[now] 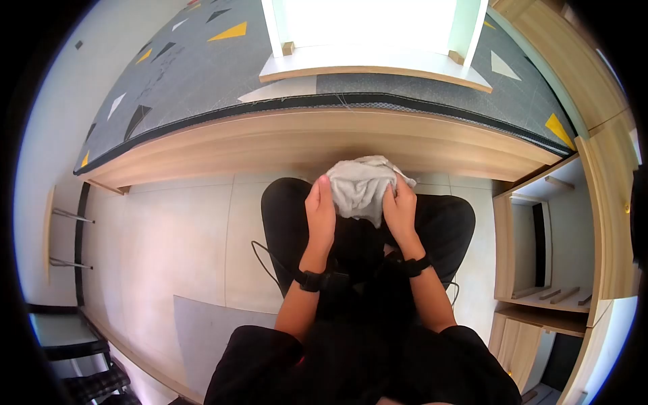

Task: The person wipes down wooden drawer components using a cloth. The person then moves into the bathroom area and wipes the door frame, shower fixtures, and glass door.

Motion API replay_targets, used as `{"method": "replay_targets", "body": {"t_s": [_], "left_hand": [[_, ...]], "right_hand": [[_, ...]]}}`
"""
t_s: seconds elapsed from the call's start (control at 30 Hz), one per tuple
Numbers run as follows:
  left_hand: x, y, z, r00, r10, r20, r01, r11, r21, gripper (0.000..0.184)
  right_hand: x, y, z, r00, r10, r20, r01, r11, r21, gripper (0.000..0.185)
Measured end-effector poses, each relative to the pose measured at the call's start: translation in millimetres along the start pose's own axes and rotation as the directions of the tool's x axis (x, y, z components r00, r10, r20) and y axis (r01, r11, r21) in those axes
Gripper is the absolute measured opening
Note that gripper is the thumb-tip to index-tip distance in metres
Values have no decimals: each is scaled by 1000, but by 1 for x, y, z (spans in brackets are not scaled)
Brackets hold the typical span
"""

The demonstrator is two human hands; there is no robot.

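Between both hands, over my lap, hangs a crumpled light grey cloth [361,187]. My left hand [320,210] is closed on its left edge, thumb uppermost. On the opposite side my right hand [401,209] grips the cloth, fingers partly hidden behind the folds. The cloth is close to the wooden side panel of the bed [297,138]; whether it touches the panel I cannot tell. Each wrist wears a black band.
A grey mattress [196,67] with coloured triangles lies ahead, bearing a white shelf unit with a wooden edge [378,69]. Open wooden cabinets [503,250] line the right side. A grey mat [223,331] lies on the tiled floor, and thin black cables [263,251] run beside my legs.
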State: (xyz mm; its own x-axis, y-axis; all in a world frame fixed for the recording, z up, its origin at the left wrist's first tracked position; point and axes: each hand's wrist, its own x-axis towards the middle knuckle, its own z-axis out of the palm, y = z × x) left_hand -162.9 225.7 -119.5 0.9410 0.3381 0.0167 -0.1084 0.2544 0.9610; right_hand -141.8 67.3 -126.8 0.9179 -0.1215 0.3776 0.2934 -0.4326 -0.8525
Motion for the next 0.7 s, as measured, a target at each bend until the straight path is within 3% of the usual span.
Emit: {"method": "replay_targets", "body": {"t_s": [0.13, 0.2, 0.3, 0.33, 0.37, 0.43, 0.47, 0.5, 0.53, 0.57, 0.6, 0.63, 0.67, 0.7], "left_hand": [[2, 22, -1, 997, 49, 62, -36, 979, -200, 41], [1, 38, 2, 994, 54, 94, -27, 963, -268, 41], [-15, 53, 16, 991, 9, 133, 33, 952, -304, 38], [-17, 54, 21, 974, 35, 226, 36, 953, -300, 38], [-17, 53, 26, 947, 64, 313, 34, 954, -298, 38], [-20, 53, 29, 918, 91, 386, 21, 961, -277, 39], [-21, 55, 31, 920, 135, 367, -58, 975, -212, 38], [-23, 57, 31, 920, 173, 352, -131, 981, -142, 37], [-22, 59, 25, 927, 250, 279, -267, 964, 23, 39], [-17, 59, 18, 909, 355, 220, -397, 899, 188, 38], [-9, 57, 9, 884, 428, 186, -465, 842, 274, 37], [0, 54, -1, 849, 504, 160, -526, 771, 359, 36], [6, 56, -14, 830, 523, 193, -544, 684, 486, 36], [12, 58, -26, 813, 538, 225, -550, 581, 600, 36]], "right_hand": [[-9, 15, 0, 998, 52, 34, -54, 995, 84, 37], [-13, 18, -1, 977, 15, 213, -51, 985, 167, 44], [-21, 16, -1, 954, -8, 299, -34, 990, 134, 46], [-25, 18, -1, 922, 135, 363, -224, 951, 214, 42], [-25, 20, 0, 923, 137, 360, -224, 951, 211, 42], [-28, 23, 2, 829, 317, 461, -453, 864, 220, 36], [-31, 25, 4, 883, 243, 401, -344, 917, 202, 34], [-32, 27, 4, 884, 247, 397, -347, 916, 203, 34], [-33, 30, 3, 920, 206, 332, -258, 959, 119, 32], [-32, 34, 2, 951, 152, 270, -165, 986, 27, 30], [-33, 38, -2, 952, 153, 265, -166, 986, 27, 30], [-35, 42, -6, 982, 103, 157, -107, 994, 15, 29], [-34, 46, -9, 998, 46, 48, -46, 999, -1, 27], [-29, 42, -15, 998, 38, 42, -38, 999, 4, 27]]}}
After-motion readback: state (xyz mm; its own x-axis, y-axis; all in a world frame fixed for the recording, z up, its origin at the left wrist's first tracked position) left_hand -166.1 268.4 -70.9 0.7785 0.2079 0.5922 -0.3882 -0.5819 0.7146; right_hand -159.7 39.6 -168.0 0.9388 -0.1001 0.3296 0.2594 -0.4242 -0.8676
